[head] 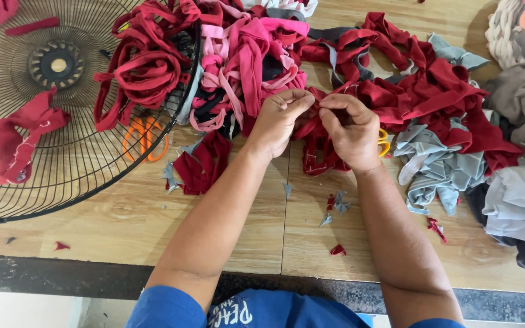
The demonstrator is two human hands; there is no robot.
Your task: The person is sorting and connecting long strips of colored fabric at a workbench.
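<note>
A single head-worn camera looks steeply down from above the person's own forearms, close over the wooden counter (238,237). It faces forward across the counter's near edge. No second view overlaps it.

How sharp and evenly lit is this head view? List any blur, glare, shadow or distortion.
Head view: even, soft light and no glare; the left hand, right hand and the red cloth strip they pinch are sharp; faint shadows fall under the forearms on the wooden table; the fan guard looks slightly bowed toward the left edge, wide-lens distortion.
</note>
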